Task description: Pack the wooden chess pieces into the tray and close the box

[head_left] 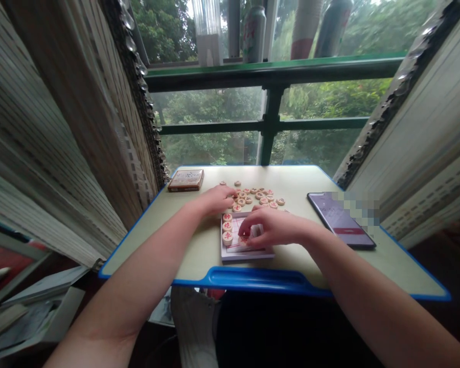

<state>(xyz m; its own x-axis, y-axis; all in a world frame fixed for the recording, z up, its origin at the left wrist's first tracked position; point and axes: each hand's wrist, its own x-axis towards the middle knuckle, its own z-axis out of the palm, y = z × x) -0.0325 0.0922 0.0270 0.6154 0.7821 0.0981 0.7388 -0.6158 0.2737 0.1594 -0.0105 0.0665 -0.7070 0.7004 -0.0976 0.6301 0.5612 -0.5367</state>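
Observation:
My right hand (268, 225) reaches into a shallow white box (247, 257), its fingers closed on a round Chinese chess piece (244, 239) near the box floor. Along the box's left side sit three pieces with red characters, the nearest one a chess piece (227, 238). A sheet with red lines lies in the box, partly covered by my hand. My left hand (220, 199) is stretched out beyond the box, its fingertips at the left edge of a spread of wooden chess pieces (263, 201). The fingers look extended; whether they touch a piece is hard to make out.
The cream folding table (199, 245) has a blue rim. A flat printed box (186, 180) lies at the far left, and a phone (341, 220) lies at the right. Curtains hang on both sides. Cans and cups stand on the window ledge (276, 64).

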